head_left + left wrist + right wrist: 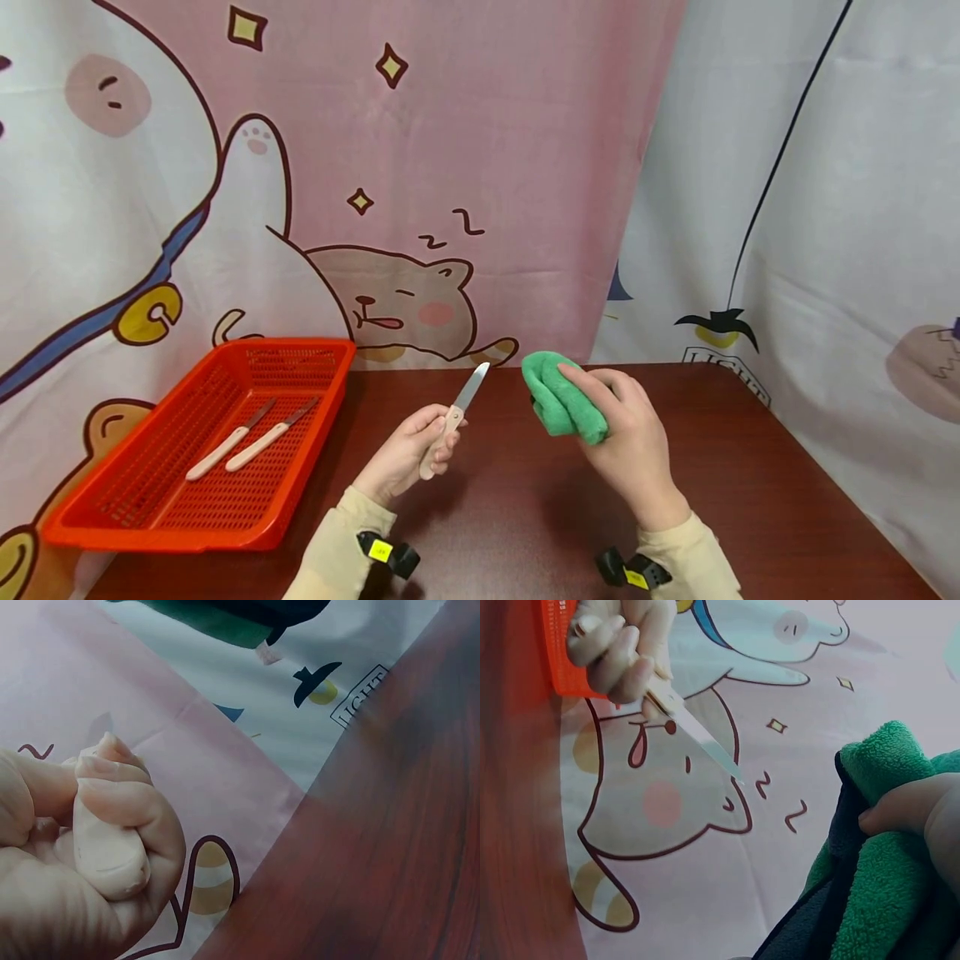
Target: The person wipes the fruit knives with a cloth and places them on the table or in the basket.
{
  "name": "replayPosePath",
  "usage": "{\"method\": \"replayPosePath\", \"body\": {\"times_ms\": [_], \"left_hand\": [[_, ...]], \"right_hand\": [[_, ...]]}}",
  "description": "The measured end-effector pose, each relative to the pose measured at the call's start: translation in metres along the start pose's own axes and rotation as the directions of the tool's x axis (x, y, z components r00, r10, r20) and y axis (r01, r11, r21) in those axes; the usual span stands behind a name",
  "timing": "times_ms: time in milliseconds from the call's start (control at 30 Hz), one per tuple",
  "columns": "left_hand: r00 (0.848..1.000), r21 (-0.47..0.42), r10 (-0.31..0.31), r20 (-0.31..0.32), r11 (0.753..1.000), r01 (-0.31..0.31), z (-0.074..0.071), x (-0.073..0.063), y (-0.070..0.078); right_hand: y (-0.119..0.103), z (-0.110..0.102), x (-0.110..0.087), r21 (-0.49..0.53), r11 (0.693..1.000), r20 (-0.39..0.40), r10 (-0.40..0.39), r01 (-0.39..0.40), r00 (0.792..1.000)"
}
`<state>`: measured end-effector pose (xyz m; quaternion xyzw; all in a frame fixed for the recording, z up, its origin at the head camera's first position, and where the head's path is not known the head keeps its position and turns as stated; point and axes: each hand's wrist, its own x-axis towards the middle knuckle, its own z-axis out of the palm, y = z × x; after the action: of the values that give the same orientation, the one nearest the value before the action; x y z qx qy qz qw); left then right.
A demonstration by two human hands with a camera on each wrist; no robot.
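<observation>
My left hand (414,448) grips the pale handle of a small knife (468,392), its blade pointing up and away to the right. In the left wrist view the fingers curl round the handle's butt end (112,862); the blade is mostly hidden there. My right hand (630,433) holds a folded green cloth (562,398) above the table, apart from the knife. Seen from the right wrist, the thumb presses into the fluffy green cloth (889,900), which has a dark side too, and the bare blade (705,742) shows across from it.
An orange-red plastic basket (300,492) stands on the left of the dark wooden table (480,533). Inside it lie two more knives with pale handles, one (217,454) beside the other (258,446). A printed curtain (510,167) hangs behind the table and along its right side.
</observation>
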<state>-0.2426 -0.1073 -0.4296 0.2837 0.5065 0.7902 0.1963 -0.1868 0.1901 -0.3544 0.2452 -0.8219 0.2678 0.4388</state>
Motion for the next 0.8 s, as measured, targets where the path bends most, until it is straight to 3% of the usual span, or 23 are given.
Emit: {"method": "replayPosePath", "body": {"times_ms": [433,800], "left_hand": [[1.000,-0.009,-0.002,0.029,1.000,0.002,0.013,0.000,0.007],[0.997,0.068,-0.008,0.081,0.998,0.003,0.024,0.000,0.010]], "right_hand": [[-0.022,0.017,-0.005,0.045,0.995,0.088,-0.090,0.086,0.992],[-0.031,0.034,-0.012,0.076,0.989,0.131,-0.138,0.129,0.982]]}}
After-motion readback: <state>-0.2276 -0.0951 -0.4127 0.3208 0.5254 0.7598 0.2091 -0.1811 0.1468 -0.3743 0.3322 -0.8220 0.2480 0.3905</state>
